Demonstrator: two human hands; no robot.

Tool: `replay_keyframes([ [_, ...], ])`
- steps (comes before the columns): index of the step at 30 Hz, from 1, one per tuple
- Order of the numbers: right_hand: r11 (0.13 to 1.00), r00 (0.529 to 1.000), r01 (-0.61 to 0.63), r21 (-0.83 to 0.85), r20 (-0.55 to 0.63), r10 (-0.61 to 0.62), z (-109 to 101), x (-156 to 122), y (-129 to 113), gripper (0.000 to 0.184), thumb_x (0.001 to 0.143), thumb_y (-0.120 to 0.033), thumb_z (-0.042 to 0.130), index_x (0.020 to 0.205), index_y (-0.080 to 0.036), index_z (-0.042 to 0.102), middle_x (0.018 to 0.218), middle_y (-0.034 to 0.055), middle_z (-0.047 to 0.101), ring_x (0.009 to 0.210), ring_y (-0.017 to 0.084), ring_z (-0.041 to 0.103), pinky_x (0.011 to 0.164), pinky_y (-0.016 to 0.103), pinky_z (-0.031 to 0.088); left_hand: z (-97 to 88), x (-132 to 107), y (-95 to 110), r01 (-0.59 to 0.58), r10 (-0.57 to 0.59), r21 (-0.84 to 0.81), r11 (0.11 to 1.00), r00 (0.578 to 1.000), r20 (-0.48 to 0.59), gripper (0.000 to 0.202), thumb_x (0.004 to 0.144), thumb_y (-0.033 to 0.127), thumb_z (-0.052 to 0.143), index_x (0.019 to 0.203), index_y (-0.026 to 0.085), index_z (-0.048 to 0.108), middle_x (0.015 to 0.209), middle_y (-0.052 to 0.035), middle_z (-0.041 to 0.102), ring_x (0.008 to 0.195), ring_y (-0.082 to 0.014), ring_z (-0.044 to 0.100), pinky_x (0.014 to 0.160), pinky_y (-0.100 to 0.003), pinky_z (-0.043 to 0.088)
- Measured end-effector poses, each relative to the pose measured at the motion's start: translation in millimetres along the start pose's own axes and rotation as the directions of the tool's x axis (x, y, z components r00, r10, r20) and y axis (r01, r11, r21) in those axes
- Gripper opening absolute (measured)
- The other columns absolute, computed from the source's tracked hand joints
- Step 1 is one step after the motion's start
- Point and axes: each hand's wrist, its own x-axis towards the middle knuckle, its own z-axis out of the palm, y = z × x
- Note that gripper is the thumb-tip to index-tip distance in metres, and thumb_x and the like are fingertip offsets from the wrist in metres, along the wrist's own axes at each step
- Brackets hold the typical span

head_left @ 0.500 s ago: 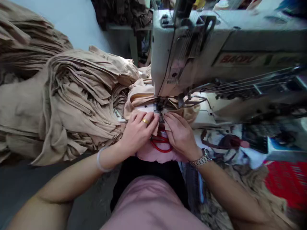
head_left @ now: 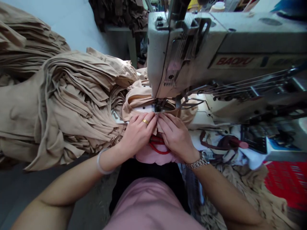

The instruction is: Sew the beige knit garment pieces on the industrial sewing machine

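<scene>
At the needle area of a sewing machine point(head_left: 158, 105), my left hand point(head_left: 141, 127) and my right hand point(head_left: 175, 132) nearly meet at the fingertips. Between them they pinch the edges of a beige fabric piece point(head_left: 137, 99), which loops around the machine bed behind the fingers. Small flaps of the cloth stick out below the fingertips. My left hand has a gold ring and a pale band at the wrist; a metal watch is on my right wrist. Just under the hands, red-handled scissors point(head_left: 159, 148) lie against pink cloth. The presser foot is partly hidden.
A thick stack of beige fabric pieces point(head_left: 79, 83) drapes over the left side. Taut threads run along the machine's right. Dark cloth point(head_left: 120, 16) is piled at the back. Right of my arm are a red bag point(head_left: 287, 182) and more beige cloth point(head_left: 249, 185).
My right hand has moved left, closing the gap to my left hand and bringing the two fabric edges together. The view has shifted slightly.
</scene>
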Motion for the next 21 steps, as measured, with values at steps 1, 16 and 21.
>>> replay_keyframes([
  [1, 1.000, 1.000, 0.006, -0.025, 0.009, -0.006, -1.1, 0.0, 0.3, 0.039, 0.095, -0.014, 0.045, 0.131, -0.007, 0.058, 0.137, 0.0152, 0.061, 0.126, 0.028, 0.054, 0.105, 0.045, 0.049, -0.1, 0.4, -0.2, 0.009, -0.009, -0.007, 1.000, 1.000, 0.005, 0.037, 0.102, 0.015, 0.041, 0.135, 0.007, 0.055, 0.136, -0.0159, 0.059, 0.114, -0.0263, 0.058, 0.093, -0.039, 0.046],
  [16, 1.000, 0.999, 0.012, -0.008, 0.037, -0.011, -7.2, -0.3, 2.8, 0.040, 0.094, -0.016, 0.046, 0.131, -0.005, 0.059, 0.137, 0.0137, 0.061, 0.123, 0.028, 0.052, 0.104, 0.044, 0.048, -0.2, -2.6, -4.6, -0.017, 0.017, -0.033, 0.999, 1.000, 0.008, 0.039, 0.101, 0.016, 0.043, 0.138, 0.008, 0.055, 0.137, -0.0156, 0.059, 0.116, -0.0277, 0.057, 0.094, -0.041, 0.046],
  [21, 0.999, 0.999, -0.028, 0.027, 0.024, 0.027, -4.2, 1.7, 4.1, 0.043, 0.094, -0.018, 0.048, 0.133, -0.003, 0.057, 0.135, 0.0167, 0.061, 0.123, 0.029, 0.053, 0.105, 0.044, 0.047, -1.0, 1.3, -3.3, -0.005, 0.006, -0.021, 1.000, 0.999, 0.042, 0.040, 0.100, 0.016, 0.044, 0.138, 0.008, 0.055, 0.138, -0.0161, 0.058, 0.117, -0.0288, 0.056, 0.094, -0.042, 0.046],
])
